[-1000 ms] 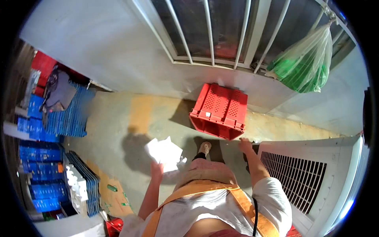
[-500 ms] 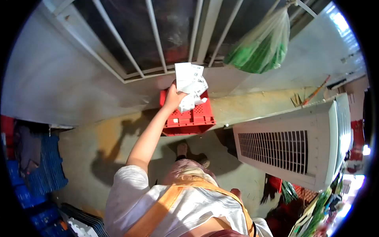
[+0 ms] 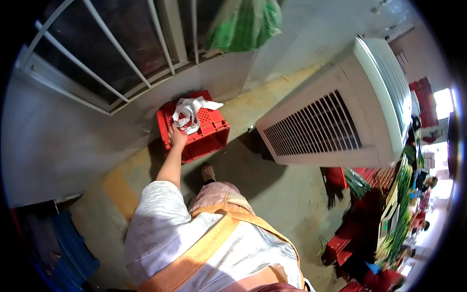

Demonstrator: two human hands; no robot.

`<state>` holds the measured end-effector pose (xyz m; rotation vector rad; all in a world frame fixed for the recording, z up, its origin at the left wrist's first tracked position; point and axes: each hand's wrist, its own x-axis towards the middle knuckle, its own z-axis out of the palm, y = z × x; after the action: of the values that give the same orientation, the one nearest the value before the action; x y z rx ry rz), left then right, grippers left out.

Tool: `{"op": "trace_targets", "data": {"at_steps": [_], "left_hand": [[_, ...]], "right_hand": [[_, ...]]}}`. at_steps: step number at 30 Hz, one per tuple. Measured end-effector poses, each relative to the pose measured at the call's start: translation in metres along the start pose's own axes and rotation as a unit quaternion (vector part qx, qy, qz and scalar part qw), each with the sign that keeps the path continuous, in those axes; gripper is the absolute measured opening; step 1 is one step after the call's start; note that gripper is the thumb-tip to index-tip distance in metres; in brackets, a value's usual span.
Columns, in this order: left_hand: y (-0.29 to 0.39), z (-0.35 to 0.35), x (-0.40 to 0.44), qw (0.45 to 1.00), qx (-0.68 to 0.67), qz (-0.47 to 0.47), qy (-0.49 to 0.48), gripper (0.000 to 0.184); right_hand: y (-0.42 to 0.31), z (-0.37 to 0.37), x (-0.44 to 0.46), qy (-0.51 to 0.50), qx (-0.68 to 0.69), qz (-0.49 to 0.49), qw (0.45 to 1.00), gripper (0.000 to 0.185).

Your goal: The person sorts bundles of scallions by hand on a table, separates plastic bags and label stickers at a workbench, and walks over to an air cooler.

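Note:
A red plastic crate (image 3: 206, 141) stands on the floor against the wall, its open side facing me. Crumpled white papers (image 3: 188, 115) lie on top of it. My left hand (image 3: 177, 137) reaches to the crate's upper edge and touches the near side of the papers; whether the fingers grip them is too small to tell. My right hand is out of view.
A white air cooler (image 3: 331, 112) with a dark grille stands right of the crate. A green-filled bag (image 3: 245, 24) hangs by the barred window. Blue stacked crates (image 3: 73, 246) are at lower left. Green stalks (image 3: 400, 204) and several people are at far right.
My left hand has lowered the papers from above the crate onto its top. The view has turned right, and my right hand has left the picture.

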<state>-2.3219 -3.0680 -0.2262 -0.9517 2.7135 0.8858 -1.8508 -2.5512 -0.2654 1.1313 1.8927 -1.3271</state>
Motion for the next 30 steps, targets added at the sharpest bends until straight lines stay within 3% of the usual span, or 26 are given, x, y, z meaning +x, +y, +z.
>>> {"op": "trace_targets", "data": {"at_steps": [2,4,6,9,11,15,17,20,22,24,25,28,30], "left_hand": [[-0.024,0.031,-0.035,0.999,0.033,0.038,-0.017,0.071],[-0.025,0.039,-0.097,0.990,0.065,0.040,-0.121,0.057],[-0.040,0.065,-0.154,0.980,0.112,0.087,-0.138,0.048],[-0.064,0.092,-0.227,0.954,0.146,0.145,-0.218,0.045],[-0.077,0.105,-0.257,0.930,0.183,0.179,-0.264,0.044],[-0.088,0.120,-0.287,0.897,0.222,0.205,-0.322,0.040],[-0.081,0.122,-0.306,0.891,0.247,0.218,-0.313,0.036],[-0.048,0.120,-0.317,0.867,0.248,0.207,-0.380,0.035],[-0.042,0.151,-0.296,0.833,0.277,0.268,-0.396,0.033],[0.011,0.157,-0.317,0.830,0.278,0.222,-0.430,0.031],[0.036,0.164,-0.327,0.819,0.286,0.261,-0.423,0.030],[0.095,0.211,-0.339,0.773,0.278,0.380,-0.425,0.029],[0.139,0.241,-0.372,0.768,0.266,0.379,-0.443,0.030]], "right_hand": [[0.015,0.005,-0.011,0.001,0.010,-0.005,1.000,0.018],[0.032,0.004,-0.025,0.014,0.029,-0.011,0.999,0.020],[0.048,-0.007,-0.040,0.039,0.050,-0.020,0.998,0.021],[0.063,-0.035,-0.063,0.085,0.091,-0.014,0.992,0.026],[0.108,-0.054,-0.054,0.146,0.120,-0.047,0.981,0.019],[0.174,-0.090,-0.080,0.220,0.254,-0.030,0.941,0.021],[0.228,-0.094,-0.094,0.257,0.344,-0.006,0.903,0.020],[0.295,-0.072,-0.118,0.315,0.472,0.063,0.821,0.014],[0.337,-0.044,-0.136,0.343,0.559,0.105,0.748,0.012],[0.364,-0.006,-0.152,0.340,0.584,0.168,0.718,0.012],[0.375,0.015,-0.158,0.338,0.595,0.197,0.702,0.013],[0.397,0.087,-0.172,0.284,0.674,0.087,0.676,0.014],[0.416,0.155,-0.142,0.295,0.721,0.166,0.605,0.010]]}}
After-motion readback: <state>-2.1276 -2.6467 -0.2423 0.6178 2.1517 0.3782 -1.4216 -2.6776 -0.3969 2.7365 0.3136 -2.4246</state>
